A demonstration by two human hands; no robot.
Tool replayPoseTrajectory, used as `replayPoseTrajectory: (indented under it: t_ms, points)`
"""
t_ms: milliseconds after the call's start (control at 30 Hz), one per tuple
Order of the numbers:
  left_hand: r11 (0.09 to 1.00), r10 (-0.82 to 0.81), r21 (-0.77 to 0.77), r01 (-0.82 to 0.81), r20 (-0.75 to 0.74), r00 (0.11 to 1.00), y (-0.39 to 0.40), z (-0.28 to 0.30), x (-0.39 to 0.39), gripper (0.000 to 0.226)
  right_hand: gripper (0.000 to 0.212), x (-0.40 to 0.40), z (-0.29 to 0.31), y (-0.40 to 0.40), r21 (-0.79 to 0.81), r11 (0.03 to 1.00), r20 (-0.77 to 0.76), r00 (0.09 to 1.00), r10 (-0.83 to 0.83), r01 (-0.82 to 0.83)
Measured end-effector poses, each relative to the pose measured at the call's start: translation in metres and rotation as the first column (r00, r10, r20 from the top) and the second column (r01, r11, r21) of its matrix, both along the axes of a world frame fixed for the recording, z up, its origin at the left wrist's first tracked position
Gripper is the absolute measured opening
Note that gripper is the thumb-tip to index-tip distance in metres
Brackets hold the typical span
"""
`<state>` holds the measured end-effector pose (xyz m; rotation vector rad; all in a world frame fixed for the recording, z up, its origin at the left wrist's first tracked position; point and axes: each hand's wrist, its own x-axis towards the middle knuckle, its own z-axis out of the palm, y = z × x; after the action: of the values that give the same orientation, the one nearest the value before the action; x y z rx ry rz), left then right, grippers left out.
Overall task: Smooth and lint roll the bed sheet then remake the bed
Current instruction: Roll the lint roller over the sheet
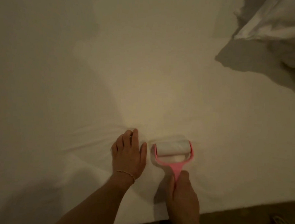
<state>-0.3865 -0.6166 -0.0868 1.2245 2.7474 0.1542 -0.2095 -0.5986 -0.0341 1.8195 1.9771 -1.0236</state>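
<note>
A white bed sheet (107, 71) covers the mattress and fills most of the head view. My left hand (128, 155) presses flat on the sheet with fingers spread, and creases fan out to its left. Just right of it lies a lint roller (173, 150) with a pink frame and a white roll, its roll resting on the sheet. My right hand (181, 193) grips the roller's pink handle from below.
A bunched white duvet (271, 25) lies pushed back at the top right and casts a dark shadow on the sheet. The bed's near edge (240, 207) runs along the bottom right, with dark floor below it.
</note>
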Motion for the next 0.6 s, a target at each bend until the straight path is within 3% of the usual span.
replayPoseTrajectory:
  t_ms: [133, 367, 600]
  points:
    - [0.998, -0.052, 0.039, 0.053, -0.041, 0.998, 0.000, -0.001, -0.008, 0.054, 0.038, -0.065, 0.020, 0.081, 0.194, 0.979, -0.061, 0.995, 0.079, -0.066]
    - [0.998, -0.052, 0.024, 0.054, -0.063, 0.997, 0.014, -0.001, -0.023, 0.045, 0.044, -0.143, 0.014, 0.199, 0.238, 0.945, -0.103, 0.962, 0.254, -0.224]
    - [0.996, -0.067, 0.056, 0.068, -0.029, 0.997, 0.018, 0.003, -0.027, 0.040, 0.033, -0.073, 0.016, 0.141, 0.168, 0.970, -0.136, 0.970, 0.199, -0.176]
